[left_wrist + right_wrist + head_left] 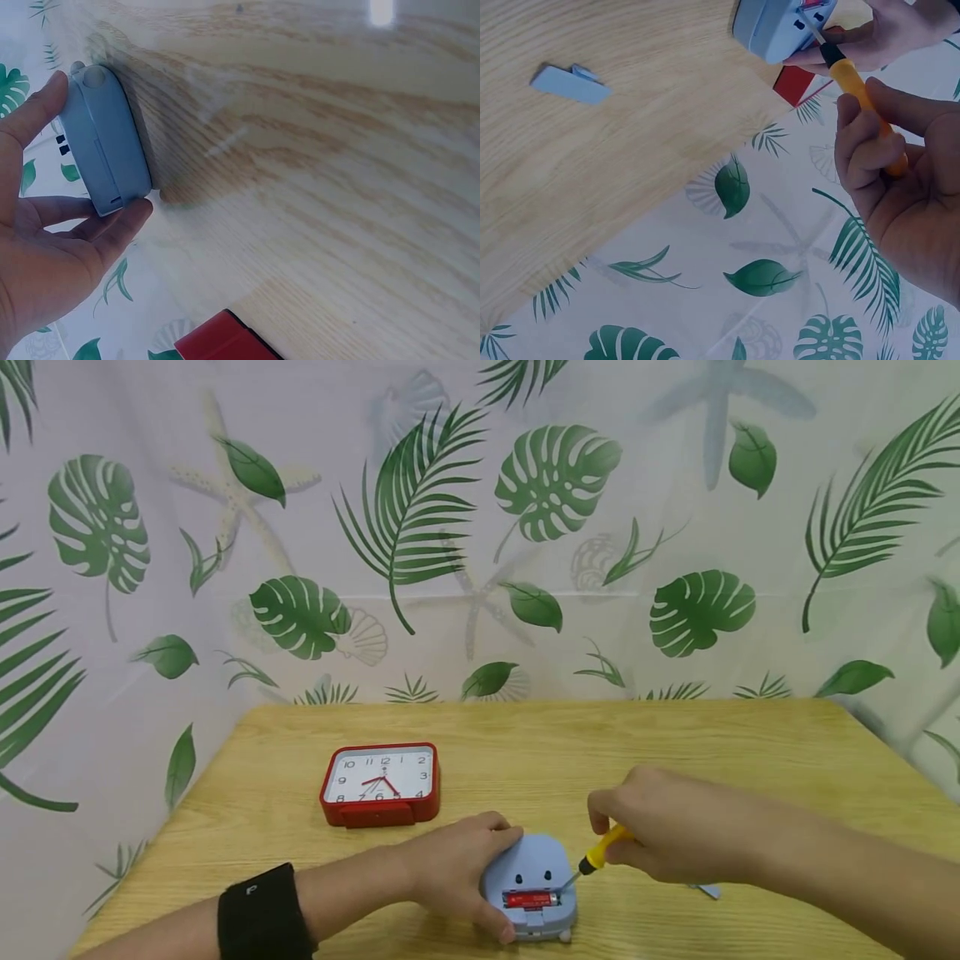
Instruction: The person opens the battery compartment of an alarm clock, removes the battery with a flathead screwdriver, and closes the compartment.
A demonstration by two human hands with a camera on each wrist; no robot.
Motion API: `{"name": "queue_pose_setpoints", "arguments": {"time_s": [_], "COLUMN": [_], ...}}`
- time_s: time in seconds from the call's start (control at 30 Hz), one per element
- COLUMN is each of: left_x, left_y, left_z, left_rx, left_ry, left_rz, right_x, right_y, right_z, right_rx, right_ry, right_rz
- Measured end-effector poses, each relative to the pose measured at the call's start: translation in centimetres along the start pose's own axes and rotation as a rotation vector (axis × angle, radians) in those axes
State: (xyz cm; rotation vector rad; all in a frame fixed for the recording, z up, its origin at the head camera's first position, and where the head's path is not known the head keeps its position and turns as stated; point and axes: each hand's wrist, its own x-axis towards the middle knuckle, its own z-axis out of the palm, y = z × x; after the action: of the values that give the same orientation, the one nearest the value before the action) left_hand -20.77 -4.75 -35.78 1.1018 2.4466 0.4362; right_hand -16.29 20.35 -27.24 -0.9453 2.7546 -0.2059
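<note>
A small light-blue clock (531,858) lies back side up on the table, showing two black knobs and an uncovered battery slot. Inside the slot sits a red battery (528,900). My left hand (457,870) grips the clock's left side; in the left wrist view, thumb and fingers span its casing (109,142). A yellow screwdriver (600,852) with a black collar is held in my right hand (667,827). Its metal shaft slants down to the battery's right end, as the right wrist view also shows, with curled fingers around the handle (866,105).
Behind the left hand stands a red alarm clock (379,783) with a white dial. A light-blue battery cover (570,84) lies on the wooden table (570,760), partly hidden under the right forearm in the head view. A leaf-patterned cloth (450,527) hangs behind the table.
</note>
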Motion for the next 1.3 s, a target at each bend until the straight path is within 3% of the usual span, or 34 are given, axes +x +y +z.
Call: {"name": "queue_pose_setpoints", "arguments": {"time_s": [0.33, 0.63, 0.77, 0.97, 1.3], "left_x": [0.3, 0.7, 0.7, 0.4, 0.0], "left_y": [0.1, 0.4, 0.6, 0.3, -0.3], "left_z": [-0.3, -0.7, -0.4, -0.1, 0.0], "left_rx": [0.028, 0.060, 0.056, 0.026, -0.048], "left_ry": [0.026, 0.052, 0.033, 0.007, -0.013], "left_rz": [0.022, 0.052, 0.044, 0.019, 0.008], "right_x": [0.0, -1.0, -1.0, -0.1, 0.7], "right_y": [1.1, 2.2, 2.1, 0.6, -1.2], "right_z": [0.1, 0.2, 0.5, 0.2, 0.2], "right_rx": [-0.032, -0.063, -0.077, -0.094, -0.029], "right_ry": [-0.097, -0.194, -0.115, 0.081, 0.179], "right_rz": [0.138, 0.180, 0.111, -0.124, -0.293]}}
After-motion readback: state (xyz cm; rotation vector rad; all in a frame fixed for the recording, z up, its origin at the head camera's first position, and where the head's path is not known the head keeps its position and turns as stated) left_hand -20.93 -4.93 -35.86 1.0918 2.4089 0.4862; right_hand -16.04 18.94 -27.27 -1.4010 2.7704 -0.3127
